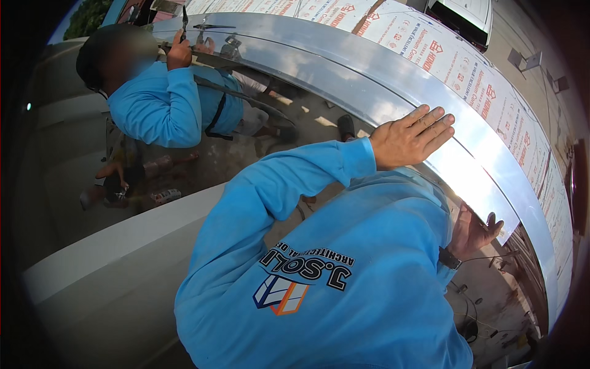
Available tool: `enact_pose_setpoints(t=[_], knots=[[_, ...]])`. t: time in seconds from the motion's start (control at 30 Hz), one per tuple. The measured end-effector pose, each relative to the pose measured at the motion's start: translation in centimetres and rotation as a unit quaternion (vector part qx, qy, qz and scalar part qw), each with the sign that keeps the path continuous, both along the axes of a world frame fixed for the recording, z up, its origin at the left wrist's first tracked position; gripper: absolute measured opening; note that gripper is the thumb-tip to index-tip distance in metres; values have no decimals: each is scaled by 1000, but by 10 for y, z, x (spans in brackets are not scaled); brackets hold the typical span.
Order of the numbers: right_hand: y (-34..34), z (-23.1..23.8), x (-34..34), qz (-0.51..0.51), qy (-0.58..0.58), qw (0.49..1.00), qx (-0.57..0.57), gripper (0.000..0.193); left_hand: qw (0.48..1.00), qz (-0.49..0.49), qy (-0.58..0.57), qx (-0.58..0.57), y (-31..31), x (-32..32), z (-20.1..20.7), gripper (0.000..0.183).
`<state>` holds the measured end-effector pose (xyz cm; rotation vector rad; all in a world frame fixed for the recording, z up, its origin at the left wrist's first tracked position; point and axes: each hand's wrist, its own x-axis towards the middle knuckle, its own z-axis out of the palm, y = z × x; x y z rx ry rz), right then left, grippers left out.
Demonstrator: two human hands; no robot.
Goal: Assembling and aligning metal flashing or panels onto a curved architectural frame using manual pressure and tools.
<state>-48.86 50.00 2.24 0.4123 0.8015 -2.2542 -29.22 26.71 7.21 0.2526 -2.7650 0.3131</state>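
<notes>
A long, shiny silver metal panel (pixel 344 83) with a lengthwise seam curves across the view from the upper left to the right. My left hand (pixel 412 138) lies flat on it near its right part, fingers stretched out, palm down. Lower right, my right hand (pixel 474 230), with a dark watch at the wrist, grips the panel's near edge by its end, thumb on top. Its other fingers are partly hidden. Both my arms are in light blue sleeves.
A co-worker (pixel 160 104) in a blue shirt stands at the far left, raising a dark hand tool (pixel 184 21) beside the panel. Behind the panel lie sheets (pixel 430 49) in white film with red print. Another person (pixel 132 175) is low at the left, beyond a pale ledge (pixel 123 243).
</notes>
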Motion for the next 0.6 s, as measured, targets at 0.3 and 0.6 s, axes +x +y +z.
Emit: enact_pose_setpoints(t=[0.3, 0.6], knots=[[-4, -3, 7, -76, 84, 987, 115, 30, 1000, 1, -7, 7, 1, 1, 4, 46], [13, -25, 0, -59, 82, 993, 63, 28, 1000, 6, 5, 15, 6, 0, 1, 44]])
